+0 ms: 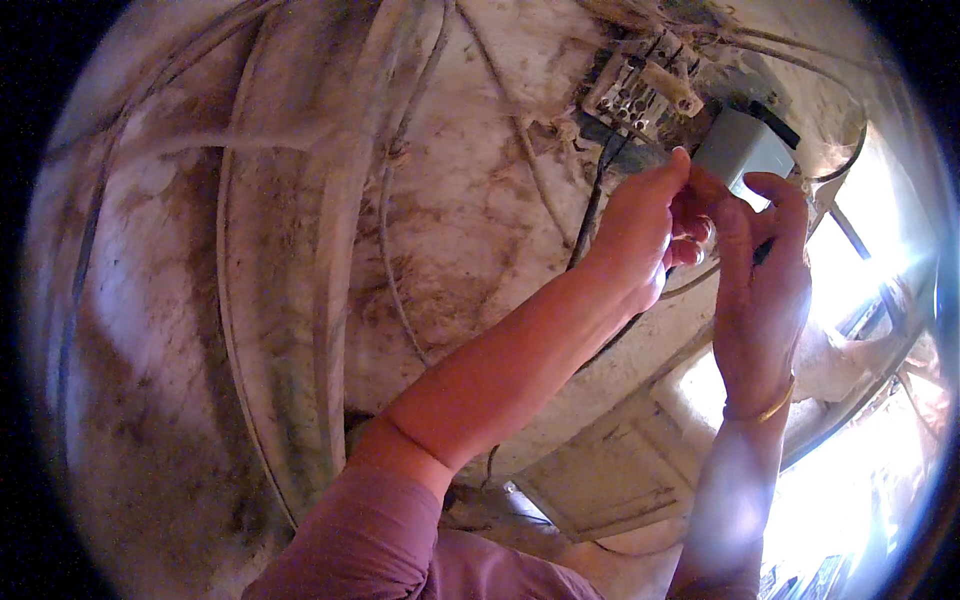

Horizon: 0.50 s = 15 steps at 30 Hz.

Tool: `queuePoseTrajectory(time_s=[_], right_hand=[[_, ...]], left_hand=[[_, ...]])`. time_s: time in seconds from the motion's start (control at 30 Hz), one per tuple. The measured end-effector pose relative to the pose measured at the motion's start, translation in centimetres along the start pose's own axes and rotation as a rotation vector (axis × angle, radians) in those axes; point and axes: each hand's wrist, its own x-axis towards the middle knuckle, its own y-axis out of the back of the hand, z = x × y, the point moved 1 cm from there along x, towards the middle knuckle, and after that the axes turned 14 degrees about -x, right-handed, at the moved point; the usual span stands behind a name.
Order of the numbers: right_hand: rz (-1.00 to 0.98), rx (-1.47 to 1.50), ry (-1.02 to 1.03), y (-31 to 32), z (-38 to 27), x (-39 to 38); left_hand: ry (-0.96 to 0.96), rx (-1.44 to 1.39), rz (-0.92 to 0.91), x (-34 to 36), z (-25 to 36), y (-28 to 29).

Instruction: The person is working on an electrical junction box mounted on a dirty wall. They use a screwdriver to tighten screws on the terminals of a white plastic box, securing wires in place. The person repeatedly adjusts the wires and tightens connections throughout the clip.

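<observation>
The lower part of the grey box (740,148) is hidden behind both hands, the cables (590,215) vanish behind the left hand (640,235), and glare washes out the window (860,270) at right.

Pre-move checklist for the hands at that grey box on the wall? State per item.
1. Left hand on the grey box: fingertips reach its lower left edge. Ok.
2. Right hand on the box: fingers curl at its lower right corner. Ok.
3. Firm grip: contact hidden behind the fingers. Cannot tell.
4. Box seated on the wall: tilted, mounting hidden. Cannot tell.
5. Terminal block beside the box: exposed, dusty, wires loose around it. Not ok.
6. Black cable clear of the hands: runs right under the left hand. Not ok.
</observation>
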Motion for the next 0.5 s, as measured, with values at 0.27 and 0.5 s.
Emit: queuePoseTrajectory(time_s=[0.27,0.5], right_hand=[[0.18,0.281,0.097,-2.0,4.4,-1.5],[0.208,0.737,-0.562,-1.4,7.9,-8.1]], left_hand=[[-0.869,0.856,0.38,-0.2,-2.8,5.0],[-0.394,1.31,0.567,-0.2,-4.5,12.9]])
